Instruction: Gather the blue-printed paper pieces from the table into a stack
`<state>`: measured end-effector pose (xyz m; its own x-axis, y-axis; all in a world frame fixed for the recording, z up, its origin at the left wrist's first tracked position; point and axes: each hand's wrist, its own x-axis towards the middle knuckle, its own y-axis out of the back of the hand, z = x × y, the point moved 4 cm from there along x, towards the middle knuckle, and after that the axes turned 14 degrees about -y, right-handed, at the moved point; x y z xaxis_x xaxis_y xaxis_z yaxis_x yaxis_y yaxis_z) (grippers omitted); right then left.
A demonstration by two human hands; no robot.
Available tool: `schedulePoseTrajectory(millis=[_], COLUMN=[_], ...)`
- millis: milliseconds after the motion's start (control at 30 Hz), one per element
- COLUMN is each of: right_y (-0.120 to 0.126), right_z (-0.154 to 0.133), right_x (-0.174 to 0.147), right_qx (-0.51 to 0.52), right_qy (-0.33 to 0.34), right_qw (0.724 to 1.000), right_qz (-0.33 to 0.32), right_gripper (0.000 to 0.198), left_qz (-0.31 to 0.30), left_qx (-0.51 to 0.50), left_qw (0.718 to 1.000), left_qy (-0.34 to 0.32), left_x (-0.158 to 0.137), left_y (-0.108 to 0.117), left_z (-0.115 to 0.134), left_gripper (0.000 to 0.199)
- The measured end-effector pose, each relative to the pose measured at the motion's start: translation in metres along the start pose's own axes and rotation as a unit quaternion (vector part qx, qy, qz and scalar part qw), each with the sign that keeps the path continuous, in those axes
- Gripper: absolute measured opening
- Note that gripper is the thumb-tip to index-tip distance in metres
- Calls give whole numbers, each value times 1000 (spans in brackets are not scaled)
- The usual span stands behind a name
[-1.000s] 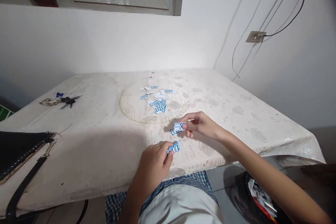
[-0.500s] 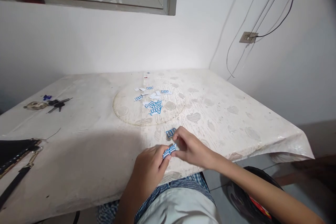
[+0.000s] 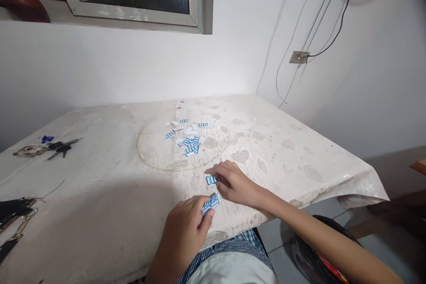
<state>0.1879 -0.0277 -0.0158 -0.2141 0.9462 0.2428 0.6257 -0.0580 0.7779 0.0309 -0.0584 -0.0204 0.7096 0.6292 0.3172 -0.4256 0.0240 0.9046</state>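
Two bare hands work at one covered table [image 3: 109, 177], near its front edge. The left hand [image 3: 186, 219] pinches one small stack of blue-printed slips [image 3: 211, 204] between thumb and fingers; its layers overlap too closely to count. The right hand [image 3: 234, 184], thumb and forefinger parted, curves over one single slip [image 3: 210, 180] lying just beyond the stack; whether the fingertips touch it cannot be told.

Farther back, inside one ring mark [image 3: 138, 151] on the cover, sits one heap of blue-printed slips [image 3: 191, 145], overlapping and impossible to number. Three separate printed slips, one left [image 3: 169, 134], one behind [image 3: 184, 120] and one to the right [image 3: 203, 124], lie around it, with several white pieces [image 3: 190, 131] among them. Beyond the ring are one tiny printed scrap [image 3: 182, 101] and one red speck [image 3: 179, 107]. At left rest one bunch of keys [image 3: 61, 147], one blue object [image 3: 47, 139] and one black bag [image 3: 13, 208], partly out of view.
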Motion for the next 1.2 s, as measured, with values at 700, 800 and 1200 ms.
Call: schedulePoseTrajectory(millis=[700, 800, 1200], right_y=[-1, 1, 18], right_z=[-3, -3, -13], right_x=[2, 1, -16], right_qx=[-35, -17, -52], right_qy=[-4, -15, 45], right_qw=[999, 999, 992], right_qz=[-26, -40, -103], right_gripper=[28, 26, 42], left_qz=[2, 7, 33], left_qx=[7, 0, -28], left_qw=[1000, 1000, 999], left_qy=[3, 4, 5], left_x=[0, -1, -2], left_y=[-2, -2, 0], left_z=[0, 0, -1], left_gripper=[14, 15, 16])
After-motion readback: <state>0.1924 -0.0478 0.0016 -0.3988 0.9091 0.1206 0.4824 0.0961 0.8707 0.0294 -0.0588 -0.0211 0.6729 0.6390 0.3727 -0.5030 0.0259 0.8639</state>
